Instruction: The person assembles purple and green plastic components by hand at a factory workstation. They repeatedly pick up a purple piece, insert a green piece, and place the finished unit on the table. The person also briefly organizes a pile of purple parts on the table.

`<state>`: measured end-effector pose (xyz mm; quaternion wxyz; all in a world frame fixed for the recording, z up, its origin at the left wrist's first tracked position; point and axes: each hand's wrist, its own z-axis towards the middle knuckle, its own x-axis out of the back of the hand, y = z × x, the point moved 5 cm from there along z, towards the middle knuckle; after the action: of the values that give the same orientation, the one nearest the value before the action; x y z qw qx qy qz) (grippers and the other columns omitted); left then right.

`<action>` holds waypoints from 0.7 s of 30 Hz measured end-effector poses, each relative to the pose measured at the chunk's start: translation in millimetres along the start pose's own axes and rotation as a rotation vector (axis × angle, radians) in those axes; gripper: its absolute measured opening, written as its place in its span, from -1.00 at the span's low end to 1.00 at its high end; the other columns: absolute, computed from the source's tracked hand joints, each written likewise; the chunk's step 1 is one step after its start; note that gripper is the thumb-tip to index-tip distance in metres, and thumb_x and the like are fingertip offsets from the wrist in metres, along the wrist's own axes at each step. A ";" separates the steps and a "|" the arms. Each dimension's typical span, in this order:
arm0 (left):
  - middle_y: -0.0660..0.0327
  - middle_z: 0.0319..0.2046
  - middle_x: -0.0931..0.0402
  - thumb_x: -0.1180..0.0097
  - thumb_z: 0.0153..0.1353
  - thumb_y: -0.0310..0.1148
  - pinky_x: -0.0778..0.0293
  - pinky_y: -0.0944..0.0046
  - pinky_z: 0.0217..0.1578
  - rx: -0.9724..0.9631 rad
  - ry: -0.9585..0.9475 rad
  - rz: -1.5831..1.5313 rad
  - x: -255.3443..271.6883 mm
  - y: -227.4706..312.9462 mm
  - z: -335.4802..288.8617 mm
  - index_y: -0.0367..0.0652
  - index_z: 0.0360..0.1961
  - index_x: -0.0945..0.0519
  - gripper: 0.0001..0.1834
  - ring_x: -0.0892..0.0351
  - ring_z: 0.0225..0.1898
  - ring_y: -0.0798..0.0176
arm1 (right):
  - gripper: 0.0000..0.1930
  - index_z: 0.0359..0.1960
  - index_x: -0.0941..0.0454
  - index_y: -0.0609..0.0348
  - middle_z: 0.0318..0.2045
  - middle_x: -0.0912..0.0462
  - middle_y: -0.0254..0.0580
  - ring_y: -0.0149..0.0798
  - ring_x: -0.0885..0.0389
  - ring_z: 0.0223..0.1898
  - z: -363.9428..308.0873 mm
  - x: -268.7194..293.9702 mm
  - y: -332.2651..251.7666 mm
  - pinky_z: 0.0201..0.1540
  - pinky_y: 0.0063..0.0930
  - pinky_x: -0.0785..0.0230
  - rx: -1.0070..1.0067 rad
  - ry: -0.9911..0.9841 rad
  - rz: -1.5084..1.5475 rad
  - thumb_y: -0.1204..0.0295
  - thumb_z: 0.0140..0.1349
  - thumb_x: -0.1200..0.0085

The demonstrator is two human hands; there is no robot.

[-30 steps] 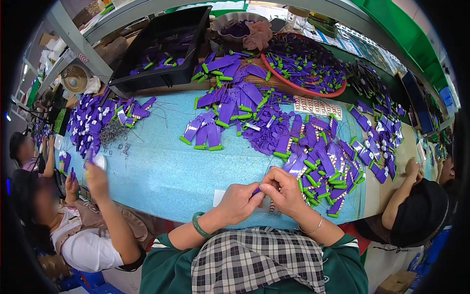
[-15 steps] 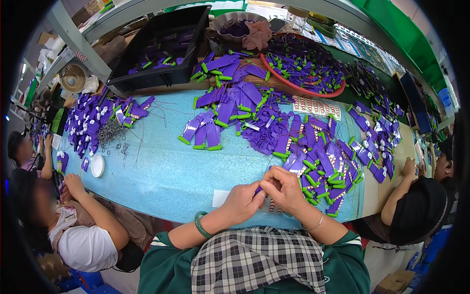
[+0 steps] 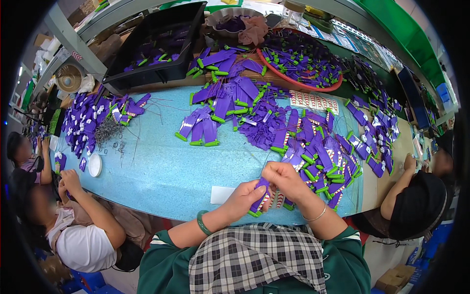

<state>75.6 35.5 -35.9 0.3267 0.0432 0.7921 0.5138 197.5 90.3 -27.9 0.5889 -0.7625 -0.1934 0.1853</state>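
A flat purple piece (image 3: 262,194) with a green end and a red-and-white striped edge is pinched in my left hand (image 3: 244,200), green end towards me. Just above its upper end, my right hand (image 3: 284,181) is closed, thumb against fingers. What sits in that pinch is too small and covered to make out. Under my right wrist lie striped sticker strips (image 3: 278,200). A blank white card (image 3: 221,195) rests left of my hands. Beyond my right hand spreads a heap of similar purple pieces with green ends (image 3: 320,164).
More purple pieces (image 3: 225,100) lie mid-table, by a sticker sheet (image 3: 313,102). A black tray (image 3: 152,76) and a red basket (image 3: 303,87) stand behind. At left are a purple pile (image 3: 83,120), tangled wire (image 3: 110,130) and a white lid (image 3: 95,165). People sit on both sides.
The purple piece, mostly covered by my fingers before, now shows along its length with its green end down. My right hand has shifted slightly up it. The view has moved a little.
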 end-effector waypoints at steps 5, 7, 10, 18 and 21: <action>0.15 -0.36 -0.53 0.01 0.35 -0.24 -0.56 0.31 -0.34 0.038 -0.192 -0.378 -4.3 6.7 2.5 -0.26 -0.12 -0.43 -0.72 -0.58 -0.37 0.32 | -0.48 -0.42 -0.47 0.18 -0.60 -0.47 -0.43 -0.55 -0.42 -0.59 1.2 5.0 -7.2 -0.55 -0.64 -0.23 -0.035 -0.069 0.076 -0.04 0.41 0.24; 0.15 -0.36 -0.53 0.00 0.34 -0.24 -0.56 0.30 -0.32 0.047 -0.179 -0.380 -4.5 6.1 3.9 -0.26 -0.11 -0.43 -0.71 -0.58 -0.35 0.31 | -0.53 -0.41 -0.48 0.17 -0.60 -0.47 -0.43 -0.56 -0.41 -0.59 -1.1 3.1 -14.0 -0.56 -0.64 -0.21 -0.018 -0.058 0.077 0.01 0.41 0.19; 0.16 -0.36 -0.53 0.01 0.34 -0.29 -0.56 0.29 -0.30 0.063 -0.147 -0.350 -3.1 5.5 3.4 -0.27 -0.08 -0.42 -0.73 -0.58 -0.35 0.30 | -0.64 -0.39 -0.49 0.18 -0.58 -0.48 -0.39 -0.55 -0.43 -0.56 -1.1 4.1 -11.4 -0.54 -0.61 -0.21 -0.036 -0.045 0.015 0.13 0.38 0.07; 0.14 -0.25 -0.48 0.16 0.25 -0.54 -0.56 0.26 -0.21 -0.008 -0.098 -0.067 -8.1 9.4 9.8 -0.26 0.04 -0.31 -0.69 -0.55 -0.25 0.27 | -0.67 -0.28 -0.55 0.18 -0.31 -0.53 -0.20 -0.14 -0.52 -0.26 -26.9 -2.1 -73.5 -0.33 -0.30 -0.42 0.703 0.367 -1.044 0.35 -0.10 -0.31; 0.12 -0.25 -0.47 0.16 0.17 -0.59 -0.55 0.22 -0.16 -0.034 -0.177 0.056 -11.2 10.0 13.9 -0.26 0.05 -0.28 -0.62 -0.54 -0.22 0.25 | -0.64 -0.23 -0.55 0.21 -0.34 -0.54 -0.17 -0.11 -0.53 -0.28 -33.1 -6.2 -63.6 -0.31 -0.31 -0.43 0.731 0.250 -0.943 0.35 -0.09 -0.31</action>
<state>89.5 46.6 -25.8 0.3814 0.1051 0.7497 0.5305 204.1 74.5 42.0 0.8494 -0.3589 -0.3636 -0.1320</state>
